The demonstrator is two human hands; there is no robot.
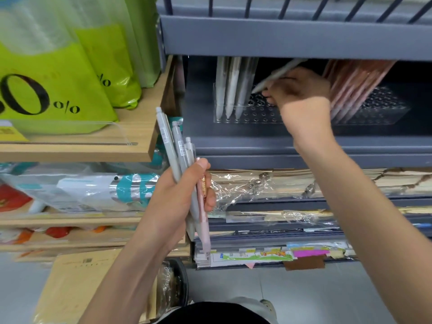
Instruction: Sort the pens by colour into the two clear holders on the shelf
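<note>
My right hand [301,99] reaches into the grey shelf and pinches a grey pen [273,78], its tip tilted down over the left clear holder [250,113]. Three grey pens [230,87] stand upright in that holder's left end. The right clear holder [378,111] carries a leaning row of pink pens [353,87]. Below and to the left, my left hand [184,197] grips a bundle of pens [180,155], several grey ones and at least one pink pen [204,220].
The grey metal shelf [292,40] has a low front lip and a board close above the holders. Green bags [58,73] sit on a wooden shelf at left. Stacks of wrapped paper goods [268,183] fill the lower shelves.
</note>
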